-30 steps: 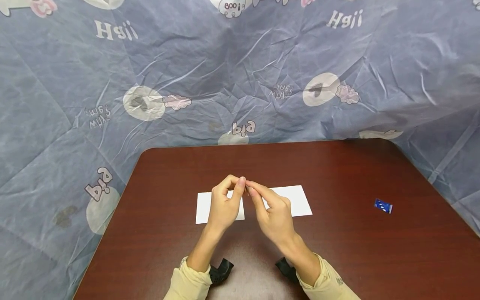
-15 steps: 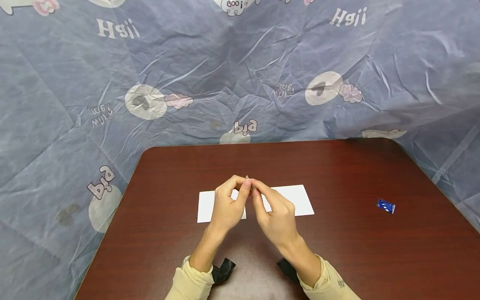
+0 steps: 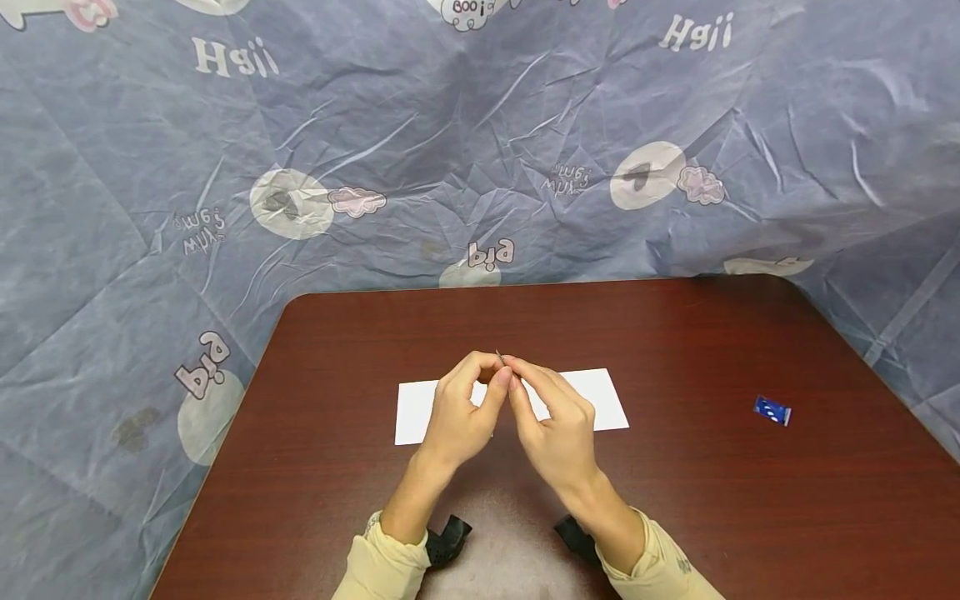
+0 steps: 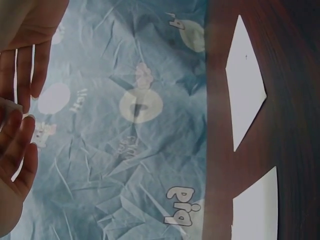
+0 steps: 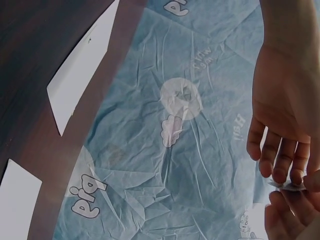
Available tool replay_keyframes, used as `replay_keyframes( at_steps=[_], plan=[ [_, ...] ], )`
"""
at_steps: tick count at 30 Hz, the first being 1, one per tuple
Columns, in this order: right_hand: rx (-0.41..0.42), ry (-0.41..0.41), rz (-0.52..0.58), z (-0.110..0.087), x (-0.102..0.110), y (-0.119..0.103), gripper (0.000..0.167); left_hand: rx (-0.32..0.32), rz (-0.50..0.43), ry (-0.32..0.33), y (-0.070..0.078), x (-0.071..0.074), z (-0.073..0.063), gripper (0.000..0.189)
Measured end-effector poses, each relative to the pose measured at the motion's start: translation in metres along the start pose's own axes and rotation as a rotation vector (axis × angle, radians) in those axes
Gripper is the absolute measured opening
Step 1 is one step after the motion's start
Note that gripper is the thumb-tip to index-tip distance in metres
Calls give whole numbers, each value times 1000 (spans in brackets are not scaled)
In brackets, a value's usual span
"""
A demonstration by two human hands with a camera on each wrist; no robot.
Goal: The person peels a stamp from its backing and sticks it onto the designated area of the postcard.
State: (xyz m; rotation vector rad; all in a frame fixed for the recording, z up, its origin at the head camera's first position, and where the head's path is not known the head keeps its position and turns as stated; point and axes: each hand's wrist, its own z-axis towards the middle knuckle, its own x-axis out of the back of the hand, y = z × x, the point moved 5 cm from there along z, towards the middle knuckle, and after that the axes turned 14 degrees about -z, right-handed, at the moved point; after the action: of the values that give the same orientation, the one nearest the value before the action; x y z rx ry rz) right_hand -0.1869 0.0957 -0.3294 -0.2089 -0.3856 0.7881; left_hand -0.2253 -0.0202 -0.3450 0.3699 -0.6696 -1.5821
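We see that the left hand (image 3: 459, 421) has just shifted slightly right, toward the right hand (image 3: 558, 429) — together they pinch a small thin piece (image 5: 291, 188) at their fingertips, raised above the worktop (image 3: 697, 492) — so we judge its handling unfinished.

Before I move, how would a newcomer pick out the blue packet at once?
Start at the brown table and go to the person's right. Well beyond the right hand, the blue packet lies by itself. Unlike the bigger white cards, it is small and blue with white marks.
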Motion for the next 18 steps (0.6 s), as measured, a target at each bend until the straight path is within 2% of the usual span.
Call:
replay_keyframes(
  at_steps=[5, 12, 18],
  plan=[
    [-9, 12, 12, -1, 0, -2, 20, -25, 41, -18, 2, -3, 0, 41],
    [-6, 21, -36, -2, 1, -5, 25, -64, 54, -3, 3, -4, -1, 38],
    [4, 37, -52, -2, 1, -6, 23, -95, 81, -14, 4, -5, -1, 35]
  ],
)
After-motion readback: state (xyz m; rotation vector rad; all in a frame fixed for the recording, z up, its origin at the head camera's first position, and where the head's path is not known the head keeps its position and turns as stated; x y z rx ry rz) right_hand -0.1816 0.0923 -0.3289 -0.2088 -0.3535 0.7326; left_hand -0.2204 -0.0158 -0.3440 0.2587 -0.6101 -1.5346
